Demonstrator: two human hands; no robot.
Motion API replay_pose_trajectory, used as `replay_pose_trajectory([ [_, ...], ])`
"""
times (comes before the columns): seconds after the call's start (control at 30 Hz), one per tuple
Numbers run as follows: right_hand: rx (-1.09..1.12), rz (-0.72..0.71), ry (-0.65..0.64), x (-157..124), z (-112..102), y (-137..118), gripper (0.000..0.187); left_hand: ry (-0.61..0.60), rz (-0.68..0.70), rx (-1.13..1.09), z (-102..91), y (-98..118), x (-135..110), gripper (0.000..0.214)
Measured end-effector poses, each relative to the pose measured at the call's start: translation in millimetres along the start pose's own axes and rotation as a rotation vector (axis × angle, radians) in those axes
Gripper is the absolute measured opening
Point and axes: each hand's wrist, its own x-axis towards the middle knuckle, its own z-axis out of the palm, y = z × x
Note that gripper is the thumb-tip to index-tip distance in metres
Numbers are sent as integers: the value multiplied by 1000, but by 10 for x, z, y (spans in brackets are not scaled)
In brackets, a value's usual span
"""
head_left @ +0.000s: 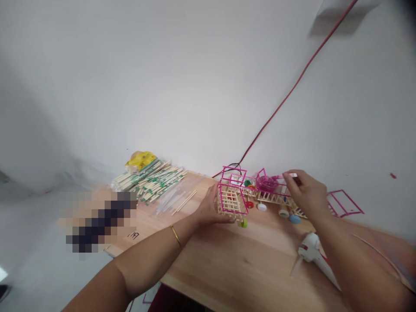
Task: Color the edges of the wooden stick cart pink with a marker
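A small model vehicle (231, 201) of pale sticks with a pink frame is gripped at its left side by my left hand (208, 209). A light green cap (243, 223) sits at its lower corner. Farther right, my right hand (307, 193) is closed, thumb and finger together, on a small white piece (290, 176) whose kind I cannot make out. This hand is above a longer stick model (273, 198), with pink bars and white and blue bottle caps (294, 219) along its side. A pink tangle (267, 184) rests within the longer model.
A white glue gun (312, 248) lies below my right forearm. Many paper-wrapped sticks (159, 182) and a yellow bag (141, 160) are at the back left, beside clear glue sticks (175, 196). A pink frame (346, 203) stands right. A red-black cable (286, 102) runs along the wall.
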Motion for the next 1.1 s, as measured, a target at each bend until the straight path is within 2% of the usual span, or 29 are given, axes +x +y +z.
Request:
replay_pose_trajectory([
  [0.13, 101, 28, 35, -127, -5, -21, 50, 0, -7, 16, -4, -7, 1, 123],
  [0.2, 160, 83, 146, -204, -23, -52, 52, 0, -16, 13, -7, -2, 3, 125],
  [0.27, 294, 174, 309, -298, -38, -98, 50, -13, -25, -44, -4, 1, 7, 126],
  [0.3, 382, 228, 372, -352, -37, -124, 49, -29, -31, -100, 0, 1, 9, 126],
  [0.33, 685, 347, 485, -408, -28, -151, 44, -53, -44, -175, 7, 0, 11, 125],
  [0.4, 941, 403, 534, -526, 14, -202, 41, -127, -79, -335, 24, -2, 14, 120],
  [0.43, 1063, 423, 520, -584, 44, -225, 39, -168, -93, -398, 35, 0, 13, 116],
  [0.53, 1236, 452, 438, -732, 141, -284, 44, -253, -105, -486, 68, 24, -1, 106],
  [0.7, 1388, 460, 320, -861, 206, -324, 38, -277, -72, -435, 112, 108, -50, 111],
  [0.77, 1397, 445, 323, -905, 188, -316, 35, -264, -73, -355, 121, 126, -65, 114],
  [0.83, 1309, 381, 348, -962, 151, -308, 32, -256, -65, -303, 129, 127, -73, 117],
  [0.97, 741, 187, 358, -1074, 49, -319, 28, -253, -69, -285, 153, 119, -77, 123],
  [1.1, 527, 37, 313, -1119, 11, -335, 25, -234, -87, -311, 176, 151, -78, 124],
])
